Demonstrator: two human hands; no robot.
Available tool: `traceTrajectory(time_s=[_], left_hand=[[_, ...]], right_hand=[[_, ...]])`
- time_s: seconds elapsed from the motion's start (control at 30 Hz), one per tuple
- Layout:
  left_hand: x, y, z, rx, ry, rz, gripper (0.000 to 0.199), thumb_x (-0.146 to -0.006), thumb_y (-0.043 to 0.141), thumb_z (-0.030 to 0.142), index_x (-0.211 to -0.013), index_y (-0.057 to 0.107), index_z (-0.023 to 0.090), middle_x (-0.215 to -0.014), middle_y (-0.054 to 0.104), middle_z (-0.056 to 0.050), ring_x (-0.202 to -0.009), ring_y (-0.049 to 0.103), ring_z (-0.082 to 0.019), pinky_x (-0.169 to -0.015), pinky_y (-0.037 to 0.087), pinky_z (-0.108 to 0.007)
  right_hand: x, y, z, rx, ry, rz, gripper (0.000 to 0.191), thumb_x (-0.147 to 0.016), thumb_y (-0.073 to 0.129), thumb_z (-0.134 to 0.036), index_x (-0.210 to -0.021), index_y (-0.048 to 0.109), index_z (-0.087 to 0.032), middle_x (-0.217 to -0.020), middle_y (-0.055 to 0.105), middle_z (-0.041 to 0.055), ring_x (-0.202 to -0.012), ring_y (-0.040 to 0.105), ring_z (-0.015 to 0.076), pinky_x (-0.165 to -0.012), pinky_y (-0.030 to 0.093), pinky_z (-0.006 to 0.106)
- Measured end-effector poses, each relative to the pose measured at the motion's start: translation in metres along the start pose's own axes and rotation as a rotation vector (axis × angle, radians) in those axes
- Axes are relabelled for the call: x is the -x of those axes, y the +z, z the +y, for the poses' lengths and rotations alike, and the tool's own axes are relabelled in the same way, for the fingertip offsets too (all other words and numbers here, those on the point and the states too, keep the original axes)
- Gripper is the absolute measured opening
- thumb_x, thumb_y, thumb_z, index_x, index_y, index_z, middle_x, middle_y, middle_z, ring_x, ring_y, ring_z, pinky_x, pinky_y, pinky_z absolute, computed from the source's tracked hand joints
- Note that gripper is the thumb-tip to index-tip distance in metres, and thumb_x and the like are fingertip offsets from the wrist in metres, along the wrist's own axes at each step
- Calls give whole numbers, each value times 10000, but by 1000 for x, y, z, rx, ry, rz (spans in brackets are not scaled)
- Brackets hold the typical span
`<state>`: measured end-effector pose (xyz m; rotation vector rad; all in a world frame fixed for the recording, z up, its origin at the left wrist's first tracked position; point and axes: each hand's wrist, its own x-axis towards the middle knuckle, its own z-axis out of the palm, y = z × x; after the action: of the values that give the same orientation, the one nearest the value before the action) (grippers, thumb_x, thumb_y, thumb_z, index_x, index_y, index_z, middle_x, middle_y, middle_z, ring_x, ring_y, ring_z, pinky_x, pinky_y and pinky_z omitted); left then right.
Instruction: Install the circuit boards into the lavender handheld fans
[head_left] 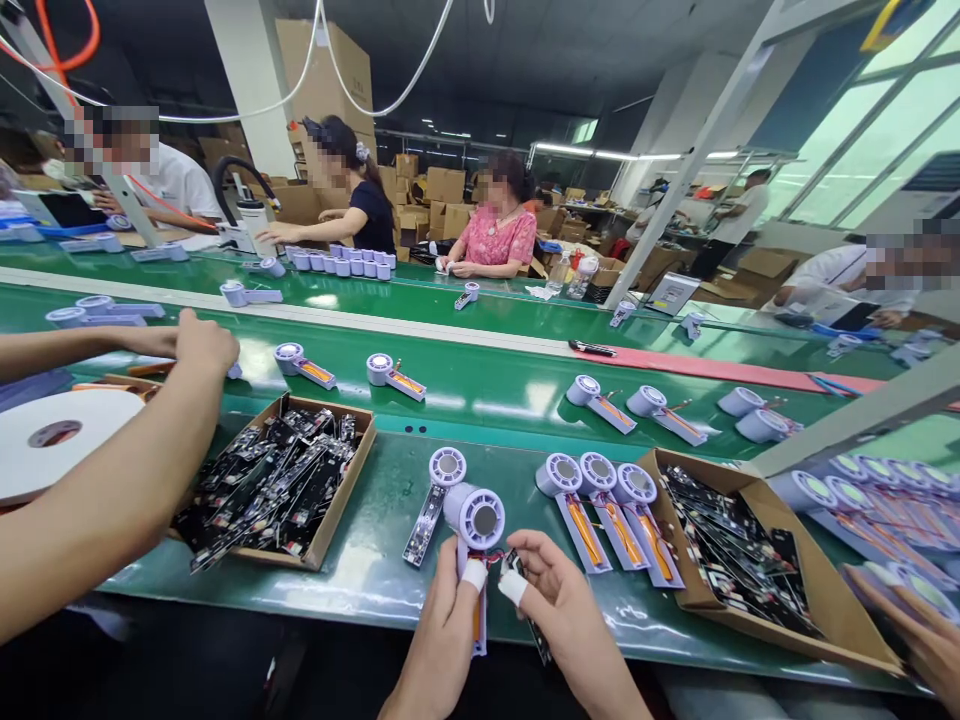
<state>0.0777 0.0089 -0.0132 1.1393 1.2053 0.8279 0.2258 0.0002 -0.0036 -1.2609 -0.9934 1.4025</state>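
Observation:
My left hand [444, 625] is closed round the handle of a small purple handheld fan [474, 520], its round head facing up and an orange strip showing in the open handle. In my right hand [559, 600] is a narrow black circuit board [538, 640], pinched close beside that handle, with thin red wires between the two. White wraps cover both thumbs. Just behind the held fan lies another fan [448, 467] with a circuit board [425, 525] along its handle. To the right stand several fans [598, 472] with open handles and orange strips.
A cardboard tray of circuit boards [274, 490] sits at left, another tray [739, 550] at right. Co-workers' arms [142, 440] and a hand [911, 625] reach in from both sides. A green conveyor belt [480, 350] carries spaced fans. A white tape roll [64, 440] lies far left.

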Motion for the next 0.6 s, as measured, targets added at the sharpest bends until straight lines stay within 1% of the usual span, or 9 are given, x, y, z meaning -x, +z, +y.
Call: traceTrajectory(time_s=[0.1, 0.17, 0.2, 0.3, 0.37, 0.43, 0.5, 0.57, 0.6], left_hand=[[-1, -2, 0, -36, 19, 49, 433, -953, 414, 404, -1345, 426, 221, -1378, 535, -96, -1290, 447, -256, -1040, 337, -324], [-1, -4, 2, -47, 36, 76, 446, -943, 437, 391, -1348, 432, 206, -1339, 565, -108, -1249, 482, -264, -1022, 352, -329], [-2, -4, 3, -49, 48, 86, 433, -941, 438, 377, -1340, 444, 208, -1320, 579, -106, -1222, 502, -263, -1010, 363, -332], [-2, -5, 6, -75, 92, 90, 369, -939, 423, 336, -1280, 501, 222, -1292, 602, -90, -1142, 549, -254, -970, 394, -335], [-3, -6, 8, -95, 91, 80, 357, -930, 427, 313, -1265, 516, 230, -1294, 603, -78, -1156, 541, -249, -978, 388, -329], [-3, -8, 9, -94, 66, 66, 347, -914, 449, 298, -1244, 539, 239, -1279, 612, -61, -1192, 520, -244, -996, 377, -317], [-3, -9, 10, -49, 34, 45, 321, -900, 476, 311, -1196, 579, 242, -1206, 647, -48, -1163, 541, -240, -980, 395, -307], [-3, -10, 11, 40, 18, -6, 309, -907, 478, 372, -1149, 611, 232, -1089, 683, -41, -1057, 594, -236, -928, 439, -310], [-3, -10, 12, 93, 19, -33, 329, -916, 467, 413, -1139, 619, 225, -1034, 692, -40, -1004, 611, -233, -906, 457, -319]], right_hand=[[-2, -1, 2, 211, -75, 81, 325, -842, 631, -400, -1100, 545, -223, -881, 648, 37, -706, 571, 171, -569, 425, 242], [-2, -4, 1, 461, -156, 94, 199, -901, 546, -366, -1045, 580, -234, -833, 651, 28, -705, 581, 183, -610, 419, 261], [-1, -5, -1, 599, -195, 79, 161, -926, 501, -339, -1003, 601, -239, -804, 652, 25, -696, 583, 187, -619, 405, 268], [5, -11, -12, 965, -272, -47, 211, -949, 439, -281, -882, 636, -250, -749, 663, 28, -656, 588, 201, -600, 346, 282], [11, -13, -22, 1104, -294, -181, 171, -928, 495, -306, -876, 652, -263, -758, 677, 30, -684, 610, 222, -605, 332, 285], [15, -13, -33, 1145, -288, -307, 108, -876, 594, -326, -938, 667, -278, -805, 699, 30, -749, 629, 245, -634, 347, 283], [17, -10, -42, 1111, -263, -377, 154, -841, 640, -287, -992, 673, -288, -866, 717, 26, -807, 632, 251, -676, 365, 281], [15, -6, -45, 1010, -230, -400, 95, -874, 590, -251, -893, 681, -271, -828, 714, 9, -785, 620, 222, -704, 372, 276], [14, -3, -43, 925, -203, -399, 154, -905, 545, -262, -812, 667, -251, -743, 689, -4, -726, 607, 196, -697, 376, 270]])
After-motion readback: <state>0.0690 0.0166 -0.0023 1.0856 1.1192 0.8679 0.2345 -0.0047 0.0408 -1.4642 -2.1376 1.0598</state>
